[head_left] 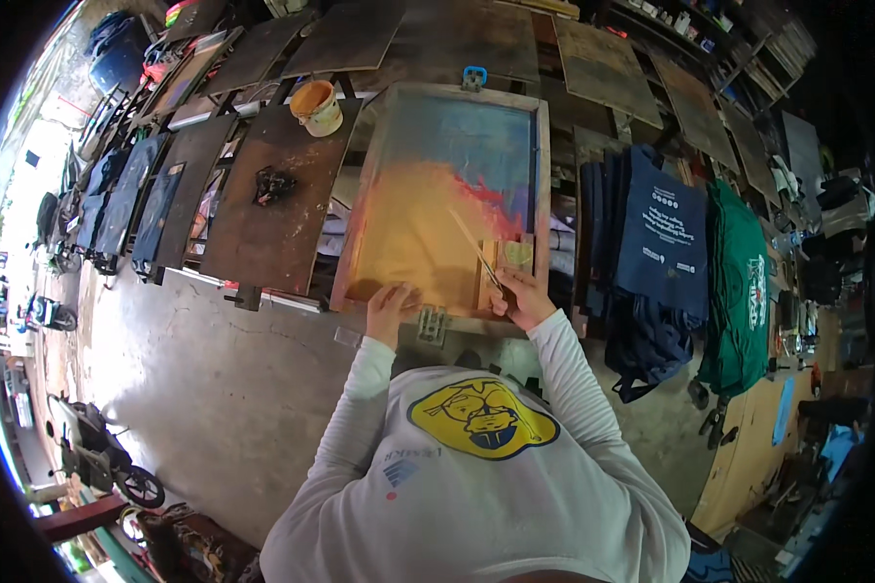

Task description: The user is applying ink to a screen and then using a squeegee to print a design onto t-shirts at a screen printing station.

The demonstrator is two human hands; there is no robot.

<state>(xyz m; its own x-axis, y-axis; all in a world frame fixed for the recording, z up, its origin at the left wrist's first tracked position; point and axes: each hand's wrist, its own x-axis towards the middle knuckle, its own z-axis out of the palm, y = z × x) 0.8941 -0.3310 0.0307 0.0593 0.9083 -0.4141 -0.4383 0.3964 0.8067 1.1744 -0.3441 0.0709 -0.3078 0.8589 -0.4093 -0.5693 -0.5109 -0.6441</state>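
Observation:
A wooden-framed printing screen [544, 194] lies in front of me, its mesh stained yellow, blue and red. Over its near left corner rests my left hand [391, 305], fingers lying loosely on the yellow part with no tool visible in them. At the near right corner my right hand [523, 297] is closed around a slim stick-like tool [483, 260], which slants up and left across the mesh; its exact kind is unclear. A wooden-backed block [491, 267], perhaps a squeegee, lies beneath the tool beside a yellow-green patch [519, 255].
A metal hinge clamp [432, 325] sits at the screen's near edge, a blue clamp [473, 78] at its far edge. Left stands a paint-stained bucket [319, 109] on a dark board [272, 214], with a dark crumpled lump [273, 185]. Navy bags [661, 233] and green bags [739, 291] hang right.

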